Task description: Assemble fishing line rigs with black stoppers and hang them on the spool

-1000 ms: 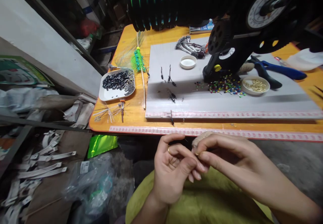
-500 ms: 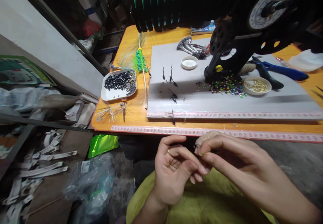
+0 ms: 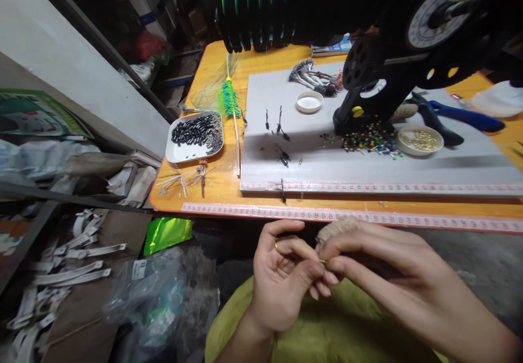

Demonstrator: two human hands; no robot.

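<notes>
My left hand is closed, its thumb and index fingertip drawn together beside the right fingertips; whatever lies between them is too small to make out. It wears a ring. Between the thumb and a finger of my right hand is a small gold-coloured piece, mostly covered by the fingertips. Tan tape wraps one right finger. Both hands meet above a green-clad lap, in front of the table edge. A shallow dish of similar small gold-coloured pieces stands on the white board.
A black machine with a dial overhangs the board. Colourful ball-headed pins lie beneath it. Blue-handled pliers rest at right. A white tray of black cylinders sits left. A measuring tape runs along the table's front edge.
The right fingertips have come down slightly with the gold-coloured piece, closer to the left thumb and index fingertip. The whole view has shifted a little.
</notes>
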